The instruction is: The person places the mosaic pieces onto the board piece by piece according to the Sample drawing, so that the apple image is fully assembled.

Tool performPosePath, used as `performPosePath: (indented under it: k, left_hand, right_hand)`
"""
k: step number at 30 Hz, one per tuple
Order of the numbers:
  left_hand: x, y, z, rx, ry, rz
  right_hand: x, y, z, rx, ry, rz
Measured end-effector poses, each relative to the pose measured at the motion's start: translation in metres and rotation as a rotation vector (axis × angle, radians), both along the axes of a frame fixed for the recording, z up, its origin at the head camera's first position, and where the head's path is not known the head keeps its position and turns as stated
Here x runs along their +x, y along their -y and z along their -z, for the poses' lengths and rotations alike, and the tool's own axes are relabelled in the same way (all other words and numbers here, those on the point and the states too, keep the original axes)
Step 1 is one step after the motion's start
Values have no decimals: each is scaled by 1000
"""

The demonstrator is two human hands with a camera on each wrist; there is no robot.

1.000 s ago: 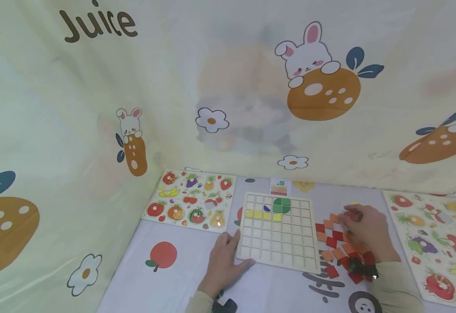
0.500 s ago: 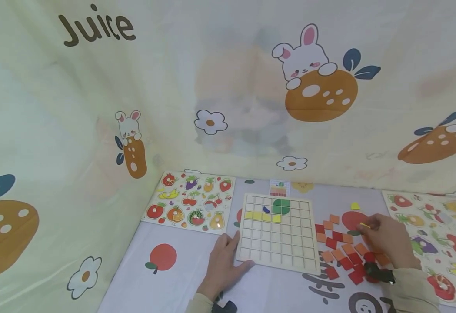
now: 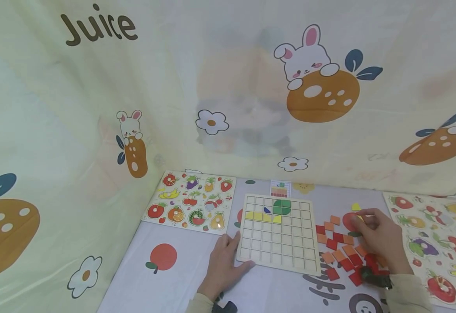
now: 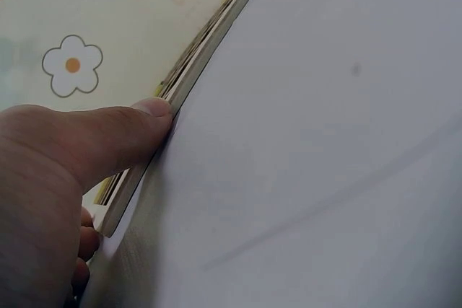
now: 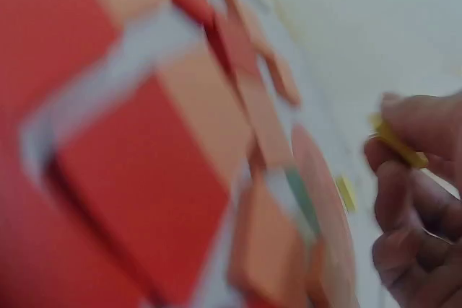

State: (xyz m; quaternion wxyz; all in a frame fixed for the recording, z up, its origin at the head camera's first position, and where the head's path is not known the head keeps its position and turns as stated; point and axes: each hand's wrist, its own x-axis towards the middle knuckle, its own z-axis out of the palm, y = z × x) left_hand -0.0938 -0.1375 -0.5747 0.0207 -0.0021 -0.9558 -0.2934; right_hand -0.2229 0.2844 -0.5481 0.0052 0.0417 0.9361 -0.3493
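The wooden grid board (image 3: 274,248) lies at the middle of the table, with a yellow row, green rounded pieces (image 3: 282,207) and a small blue piece (image 3: 267,210) in its cells. My left hand (image 3: 224,265) holds the board's near left corner, thumb along the front edge and fingers at the left side. In the left wrist view the thumb (image 4: 123,135) presses the rim. To the right, my right hand (image 3: 382,237) pinches a small yellow tile (image 5: 398,143) between thumb and finger. Another yellow piece (image 3: 355,207) lies just beyond that hand.
Several red tiles (image 3: 355,260) and orange tiles (image 3: 327,257) lie scattered right of the board. A small pattern card (image 3: 280,188) sits behind it. Fruit puzzle boards flank the table, one at left (image 3: 184,204) and one at right (image 3: 423,230). Printed cloth walls (image 3: 243,87) rise behind.
My right hand first shifts right and nearer with a yellow tile between its fingers, then back left a little. The left hand and the board stay put.
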Motion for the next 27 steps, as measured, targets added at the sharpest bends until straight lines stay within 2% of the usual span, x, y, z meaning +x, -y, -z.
performPosePath:
  k: [3, 7, 11, 15, 19, 24, 27]
  left_hand:
    - [0, 0, 1, 8, 1, 0]
    - [0, 0, 1, 12, 6, 0]
    - [0, 0, 1, 7, 0, -2]
    - [1, -1, 0, 7, -4, -5]
    - [1, -1, -1, 10, -1, -6]
    - [1, 0, -1, 6, -2, -5]
    - [0, -1, -2, 3, -8, -1]
  right_hand:
    - [2, 13, -1, -77, -49, 75]
    - [2, 29, -1, -215, -54, 147]
    - [1, 41, 1, -353, -42, 137]
    - [0, 49, -1, -435, -4, 101]
    - [-1, 59, -5, -435, 28, 85]
    - [-3, 75, -6, -364, -18, 94]
    - [-3, 85, -4, -372, -31, 87]
